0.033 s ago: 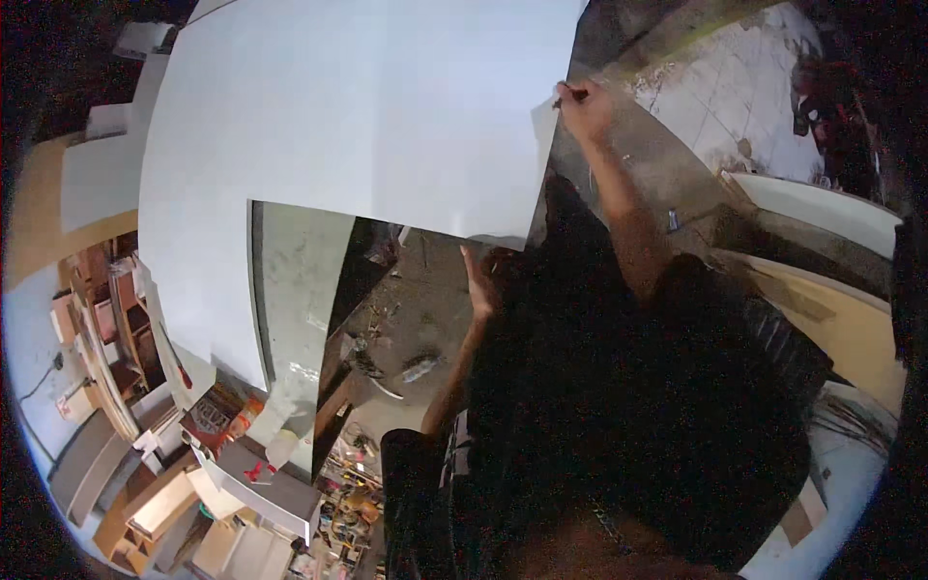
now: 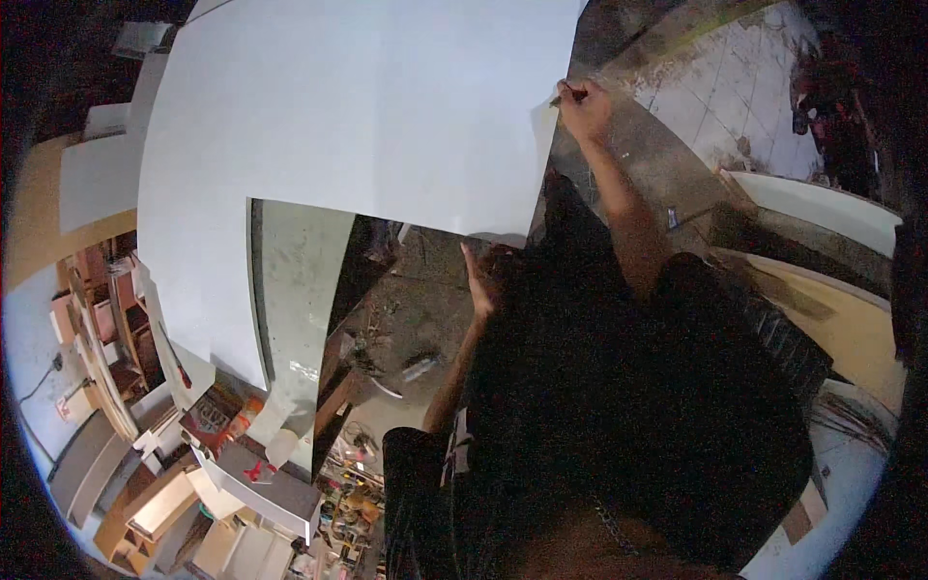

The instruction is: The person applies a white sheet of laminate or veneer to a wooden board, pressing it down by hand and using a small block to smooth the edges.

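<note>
Head: right fingers (image 2: 568,88) at panel's (image 2: 358,106) edge, floor (image 2: 701,111) beyond

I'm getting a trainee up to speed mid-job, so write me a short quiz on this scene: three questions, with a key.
1. Multiple choice: at which edge of the white sheet is the right hand?
A) Left
B) Right
C) Far
2. True or false: the left hand is lower in the picture than the right hand.
3. Fill in the colour: the person's shirt is ____.

Key
1. B
2. True; it is by the sheet's near edge.
3. Black
</note>
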`<action>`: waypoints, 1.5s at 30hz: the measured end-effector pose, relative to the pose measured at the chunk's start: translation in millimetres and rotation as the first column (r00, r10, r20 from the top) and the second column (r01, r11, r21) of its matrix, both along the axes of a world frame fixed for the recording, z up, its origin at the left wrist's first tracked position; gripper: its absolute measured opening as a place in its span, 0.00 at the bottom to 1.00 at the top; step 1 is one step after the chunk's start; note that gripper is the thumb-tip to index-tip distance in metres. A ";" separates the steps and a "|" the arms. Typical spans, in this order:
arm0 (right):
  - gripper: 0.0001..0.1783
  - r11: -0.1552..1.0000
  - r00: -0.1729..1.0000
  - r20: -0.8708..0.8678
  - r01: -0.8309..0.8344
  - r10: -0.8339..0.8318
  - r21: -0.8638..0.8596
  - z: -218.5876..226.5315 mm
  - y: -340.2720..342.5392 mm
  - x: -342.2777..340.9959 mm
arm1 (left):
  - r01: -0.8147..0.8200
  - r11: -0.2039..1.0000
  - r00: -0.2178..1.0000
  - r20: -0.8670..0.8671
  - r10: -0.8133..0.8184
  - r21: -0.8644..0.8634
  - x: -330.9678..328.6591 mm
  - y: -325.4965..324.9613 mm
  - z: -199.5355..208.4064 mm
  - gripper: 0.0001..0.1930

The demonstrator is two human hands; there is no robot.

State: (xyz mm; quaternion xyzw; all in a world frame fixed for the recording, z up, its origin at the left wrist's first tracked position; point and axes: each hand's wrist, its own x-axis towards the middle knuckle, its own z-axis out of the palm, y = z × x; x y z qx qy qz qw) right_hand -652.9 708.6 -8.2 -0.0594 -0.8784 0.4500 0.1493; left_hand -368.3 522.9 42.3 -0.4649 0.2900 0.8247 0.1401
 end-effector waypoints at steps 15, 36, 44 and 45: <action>0.11 0.937 0.996 0.030 -0.067 0.082 -0.343 42.5 -12.1 38.6 | 0.044 0.992 0.999 -0.025 -0.042 0.122 0.2 -12.0 21.6 0.52; 0.14 0.987 0.984 0.169 0.081 -0.057 -0.141 6.6 -29.7 20.3 | -0.003 0.984 0.985 -0.172 -0.029 -0.179 6.7 -11.7 -14.6 0.48; 0.12 0.988 0.950 0.285 0.148 -0.129 -0.047 -17.0 32.2 -68.8 | -0.081 0.996 0.995 -0.063 0.078 -0.040 -12.6 6.6 13.3 0.51; 0.13 0.982 0.964 0.185 0.188 -0.190 0.026 -14.5 40.8 -77.9 | -0.020 0.999 0.993 -0.115 0.014 -0.048 -7.7 6.8 2.8 0.51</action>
